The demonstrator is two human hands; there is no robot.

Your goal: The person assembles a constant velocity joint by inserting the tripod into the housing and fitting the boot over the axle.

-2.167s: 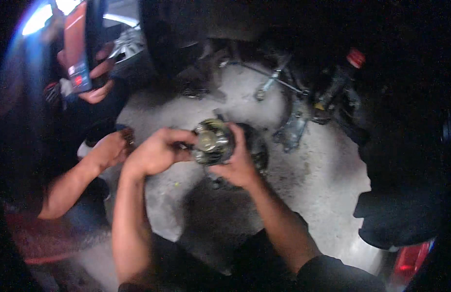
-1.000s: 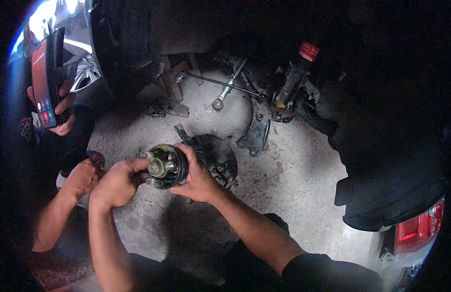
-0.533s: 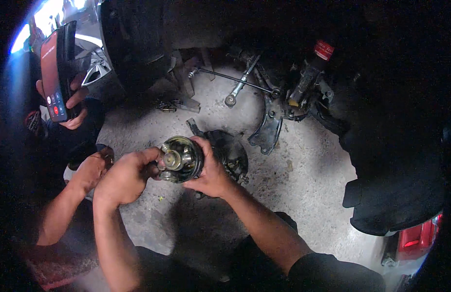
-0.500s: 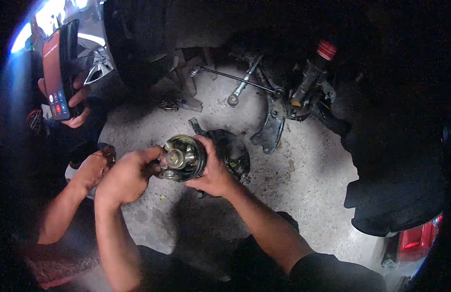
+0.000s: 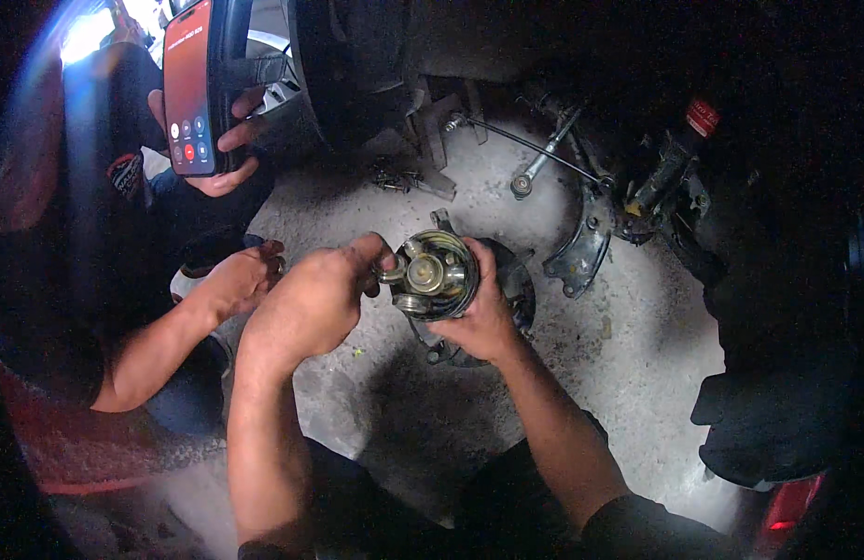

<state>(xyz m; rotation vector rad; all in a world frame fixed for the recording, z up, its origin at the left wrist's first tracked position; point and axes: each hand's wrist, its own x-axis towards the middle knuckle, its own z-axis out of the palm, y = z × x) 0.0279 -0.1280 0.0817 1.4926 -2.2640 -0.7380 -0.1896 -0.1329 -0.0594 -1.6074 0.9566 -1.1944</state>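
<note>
My right hand (image 5: 483,313) is wrapped round a round, greasy metal joint (image 5: 425,273) with several rollers inside its dark rim. My left hand (image 5: 306,299) pinches a roller (image 5: 391,276) at the joint's left side. Beneath the joint lies a dark hub assembly (image 5: 511,289) with a backing plate, partly hidden by my hands.
A co-worker at left holds a phone (image 5: 188,93); their other hand (image 5: 245,280) is beside my left arm. Car suspension parts (image 5: 581,247) and rods (image 5: 544,159) are at back right. A dark wheel-arch liner (image 5: 768,420) and red tail lamp (image 5: 791,504) lie right. Concrete floor (image 5: 628,373) below.
The view has shifted, so the scene sits further right in the picture. The joint's inner face is turned more toward me, and my left fingers have moved slightly up over its left roller.
</note>
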